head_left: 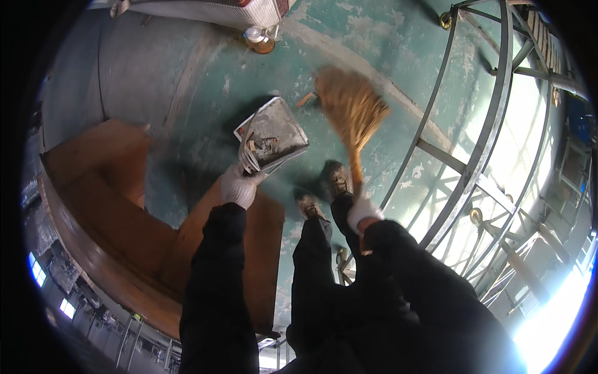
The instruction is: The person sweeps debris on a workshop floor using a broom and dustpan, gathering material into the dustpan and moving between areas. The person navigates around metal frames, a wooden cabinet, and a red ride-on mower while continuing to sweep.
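Note:
My left hand (242, 186), in a white glove, is closed on the handle of a metal dustpan (286, 115). The dustpan sits at or just over the green floor, with grey dust and several bits of debris inside. In my right hand (364, 215), also gloved in white, is the wooden handle of a straw broom (352, 109). Its bristles fan out ahead of my feet, right of the dustpan, and are blurred at the far tip. A small brownish scrap (305, 99) lies between dustpan and bristles.
A brown wooden desk (258, 249) stands at left, close to my left arm. On the right rises a metal frame (492, 118) on casters. A jar of amber liquid (260, 42) stands at the far side by a pale padded item (212, 12). The floor paint is worn.

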Motion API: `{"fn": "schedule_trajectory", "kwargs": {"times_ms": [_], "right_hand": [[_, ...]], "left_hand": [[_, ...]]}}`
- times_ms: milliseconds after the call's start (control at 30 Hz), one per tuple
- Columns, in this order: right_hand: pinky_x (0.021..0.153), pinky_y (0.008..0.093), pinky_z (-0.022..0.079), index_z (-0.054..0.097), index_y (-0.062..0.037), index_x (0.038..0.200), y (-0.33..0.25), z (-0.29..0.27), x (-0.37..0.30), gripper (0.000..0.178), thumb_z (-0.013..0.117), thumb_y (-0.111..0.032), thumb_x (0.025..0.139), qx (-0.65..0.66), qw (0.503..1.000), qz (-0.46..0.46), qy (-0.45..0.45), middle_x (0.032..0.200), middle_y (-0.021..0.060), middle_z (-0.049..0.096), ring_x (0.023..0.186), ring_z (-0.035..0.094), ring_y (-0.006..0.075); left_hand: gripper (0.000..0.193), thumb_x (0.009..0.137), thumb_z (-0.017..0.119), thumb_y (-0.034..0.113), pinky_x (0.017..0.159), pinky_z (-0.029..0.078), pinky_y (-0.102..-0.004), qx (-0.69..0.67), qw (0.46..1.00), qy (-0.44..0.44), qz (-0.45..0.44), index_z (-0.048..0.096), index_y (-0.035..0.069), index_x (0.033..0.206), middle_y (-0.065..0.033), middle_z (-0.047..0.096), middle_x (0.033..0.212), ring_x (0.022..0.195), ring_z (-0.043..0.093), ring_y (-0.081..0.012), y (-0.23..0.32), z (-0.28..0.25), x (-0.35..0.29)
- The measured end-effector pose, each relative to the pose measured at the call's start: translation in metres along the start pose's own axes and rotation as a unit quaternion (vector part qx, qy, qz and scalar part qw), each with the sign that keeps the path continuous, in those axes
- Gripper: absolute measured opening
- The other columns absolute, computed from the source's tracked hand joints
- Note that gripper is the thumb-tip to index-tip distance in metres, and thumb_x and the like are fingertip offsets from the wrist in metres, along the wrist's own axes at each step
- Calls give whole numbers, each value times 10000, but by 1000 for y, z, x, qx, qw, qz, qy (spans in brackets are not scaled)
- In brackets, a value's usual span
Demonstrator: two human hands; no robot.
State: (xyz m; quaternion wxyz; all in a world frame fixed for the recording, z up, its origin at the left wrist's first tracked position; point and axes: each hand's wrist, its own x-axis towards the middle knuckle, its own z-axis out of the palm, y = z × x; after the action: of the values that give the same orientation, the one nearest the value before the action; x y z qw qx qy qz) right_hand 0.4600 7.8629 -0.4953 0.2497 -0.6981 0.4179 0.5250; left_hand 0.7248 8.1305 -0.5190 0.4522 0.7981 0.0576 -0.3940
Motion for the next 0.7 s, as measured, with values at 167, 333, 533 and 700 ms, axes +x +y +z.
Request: {"fn": "schedule_trajectory", "kwargs": {"times_ms": [167,333,533,700], "right_hand": [[1053,506,625,277,-110,1837,70,19,-123,950,737,-214,1013,241,963,-108,-60,1397,316,761,1183,799,448],[1090,489,613,315,-93,1827,120,-12,-180,954,776,-215,1000,228,962,-145,42,1439,308,746,1304,756,471],[1014,565,625,250,-164,1842,69,-7,-94,948,707,-261,1017,167,983,-68,31,1220,392,774,1195,758,563],[1191,482,567,372,-123,1808,70,9,-116,919,731,-247,971,186,965,-173,65,1486,337,719,1404,691,504]], "left_hand": [[425,907,925,119,975,604,-378,54,998,0,27,811,9,1301,-136,870,1194,1063,808,-215,3,1,0],[422,921,905,85,993,603,-369,101,995,-6,16,804,8,1324,-113,870,1218,1084,796,-188,9,-4,-4],[382,962,862,6,1004,600,-347,-27,999,-27,-2,799,-7,1339,-74,864,1231,1085,774,-159,12,3,-21],[295,971,867,7,968,604,-347,-98,995,9,-7,825,-12,1262,-72,866,1186,1056,777,-164,5,13,-44]]}}
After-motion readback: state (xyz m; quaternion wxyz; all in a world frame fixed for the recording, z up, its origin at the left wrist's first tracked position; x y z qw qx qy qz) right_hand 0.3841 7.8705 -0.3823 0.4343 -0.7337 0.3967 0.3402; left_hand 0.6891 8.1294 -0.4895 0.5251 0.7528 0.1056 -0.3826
